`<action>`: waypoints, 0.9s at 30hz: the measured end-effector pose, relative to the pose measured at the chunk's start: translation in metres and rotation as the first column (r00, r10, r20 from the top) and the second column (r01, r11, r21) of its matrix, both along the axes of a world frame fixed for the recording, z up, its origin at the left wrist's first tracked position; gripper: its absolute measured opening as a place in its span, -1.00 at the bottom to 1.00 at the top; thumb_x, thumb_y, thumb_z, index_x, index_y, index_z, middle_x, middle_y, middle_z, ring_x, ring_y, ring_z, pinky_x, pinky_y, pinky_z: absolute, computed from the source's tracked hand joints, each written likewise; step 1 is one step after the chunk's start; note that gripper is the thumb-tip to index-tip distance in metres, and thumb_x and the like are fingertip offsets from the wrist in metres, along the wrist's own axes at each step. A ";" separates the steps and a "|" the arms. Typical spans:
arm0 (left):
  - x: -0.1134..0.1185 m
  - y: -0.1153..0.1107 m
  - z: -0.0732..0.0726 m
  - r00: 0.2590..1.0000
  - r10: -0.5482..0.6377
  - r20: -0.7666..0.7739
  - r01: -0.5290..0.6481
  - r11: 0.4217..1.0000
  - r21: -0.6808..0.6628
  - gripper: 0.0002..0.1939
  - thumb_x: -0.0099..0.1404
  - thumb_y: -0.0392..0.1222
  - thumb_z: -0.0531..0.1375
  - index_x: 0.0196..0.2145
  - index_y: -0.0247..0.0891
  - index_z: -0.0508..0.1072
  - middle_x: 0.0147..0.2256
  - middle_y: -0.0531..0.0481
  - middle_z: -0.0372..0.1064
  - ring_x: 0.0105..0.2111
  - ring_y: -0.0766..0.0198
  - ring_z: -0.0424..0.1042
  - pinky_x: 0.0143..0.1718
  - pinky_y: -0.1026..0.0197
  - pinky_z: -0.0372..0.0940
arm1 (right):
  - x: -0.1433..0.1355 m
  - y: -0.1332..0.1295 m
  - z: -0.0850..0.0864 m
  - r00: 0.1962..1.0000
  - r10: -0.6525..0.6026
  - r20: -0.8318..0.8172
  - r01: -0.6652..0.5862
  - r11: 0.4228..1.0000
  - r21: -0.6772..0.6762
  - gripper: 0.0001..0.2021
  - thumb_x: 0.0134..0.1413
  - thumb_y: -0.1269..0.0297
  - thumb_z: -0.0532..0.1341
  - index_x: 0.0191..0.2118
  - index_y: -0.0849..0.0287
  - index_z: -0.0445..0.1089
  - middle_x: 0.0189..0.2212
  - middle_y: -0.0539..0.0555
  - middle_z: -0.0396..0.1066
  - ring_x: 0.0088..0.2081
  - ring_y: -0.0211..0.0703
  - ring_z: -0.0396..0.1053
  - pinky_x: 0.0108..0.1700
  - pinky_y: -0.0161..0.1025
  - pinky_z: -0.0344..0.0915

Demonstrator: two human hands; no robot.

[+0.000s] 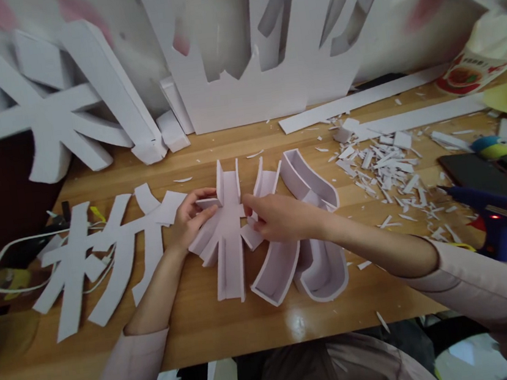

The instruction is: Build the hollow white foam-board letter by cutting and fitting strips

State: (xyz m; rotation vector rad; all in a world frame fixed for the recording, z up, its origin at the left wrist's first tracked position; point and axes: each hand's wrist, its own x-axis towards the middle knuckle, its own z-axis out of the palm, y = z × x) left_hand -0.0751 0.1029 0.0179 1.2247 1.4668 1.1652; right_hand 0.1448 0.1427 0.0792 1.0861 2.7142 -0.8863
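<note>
A white foam-board character (227, 230) with upright side walls lies in the middle of the table, its hollow side facing up. At its left arm, my left hand (191, 217) pinches a short white foam strip (209, 203) that stands on edge there. My right hand (279, 216) is closed at the character's right arm. Its fingertips are pressed together, and whatever they hold is hidden. Close beside it on the right is another walled part (322, 261) of the lettering, curved and open on top. A flat white cut-out character (142, 228) lies left of my left hand.
Finished-looking white letters (59, 109) lean at the back left. A cut foam sheet (243, 102) stands against the wall. Foam scraps (384, 168) are heaped at right, near a blue glue gun (497, 215), a dark phone-like slab (478, 178) and a paper tub (469, 68).
</note>
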 end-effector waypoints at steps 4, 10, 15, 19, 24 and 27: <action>0.000 0.001 0.000 1.000 0.000 0.003 0.000 1.000 0.015 -0.52 0.03 0.00 0.36 -0.10 -0.22 0.44 -0.05 -0.08 0.47 -0.12 0.09 0.44 -0.14 0.12 0.32 | -0.001 0.000 0.001 1.000 -0.004 0.011 0.004 1.000 -0.001 -0.72 0.09 0.44 0.11 -0.05 0.18 0.27 -0.29 0.15 0.51 -0.28 -0.04 0.44 -0.36 -0.24 0.13; -0.002 0.000 -0.002 1.000 0.011 0.001 -0.011 0.999 0.040 -0.56 0.03 -0.04 0.36 -0.12 -0.21 0.48 -0.08 -0.03 0.48 -0.20 0.15 0.42 -0.17 0.14 0.30 | -0.003 -0.001 0.003 0.999 -0.006 0.038 0.006 1.000 0.007 -0.73 0.10 0.44 0.10 -0.05 0.17 0.26 -0.36 0.11 0.49 -0.31 -0.04 0.43 -0.36 -0.24 0.10; -0.002 0.000 -0.004 1.000 0.014 0.025 -0.015 0.999 0.052 -0.58 0.03 -0.05 0.36 -0.13 -0.20 0.49 -0.08 -0.03 0.49 -0.19 0.15 0.42 -0.16 0.13 0.31 | -0.003 -0.001 0.003 0.999 -0.001 0.038 0.001 1.000 0.009 -0.72 0.09 0.46 0.09 -0.04 0.18 0.25 -0.39 0.10 0.48 -0.31 -0.04 0.42 -0.34 -0.23 0.09; -0.003 0.001 -0.007 0.999 0.009 0.049 -0.012 0.998 0.056 -0.58 0.05 -0.08 0.37 -0.12 -0.19 0.49 -0.06 -0.03 0.48 -0.19 0.16 0.42 -0.16 0.13 0.30 | -0.004 -0.001 0.001 0.999 -0.008 0.032 0.008 1.000 0.010 -0.72 0.10 0.46 0.09 -0.04 0.18 0.25 -0.40 0.10 0.48 -0.32 -0.05 0.42 -0.34 -0.24 0.09; -0.003 0.001 -0.011 0.997 -0.008 0.078 0.002 0.997 0.074 -0.59 0.06 -0.08 0.36 -0.12 -0.21 0.48 -0.07 -0.04 0.47 -0.13 0.15 0.42 -0.10 0.13 0.29 | -0.004 -0.002 0.001 0.999 -0.014 0.031 0.014 1.000 0.008 -0.72 0.11 0.46 0.10 -0.04 0.18 0.24 -0.41 0.09 0.47 -0.32 -0.05 0.42 -0.34 -0.25 0.09; -0.003 0.001 -0.010 0.997 -0.011 0.079 0.006 0.997 0.074 -0.59 0.06 -0.10 0.36 -0.12 -0.21 0.48 -0.08 -0.04 0.47 -0.14 0.15 0.42 -0.10 0.13 0.29 | -0.003 -0.002 0.001 0.999 -0.012 0.030 0.012 1.000 0.001 -0.73 0.11 0.47 0.10 -0.05 0.18 0.25 -0.42 0.09 0.46 -0.32 -0.04 0.41 -0.35 -0.25 0.07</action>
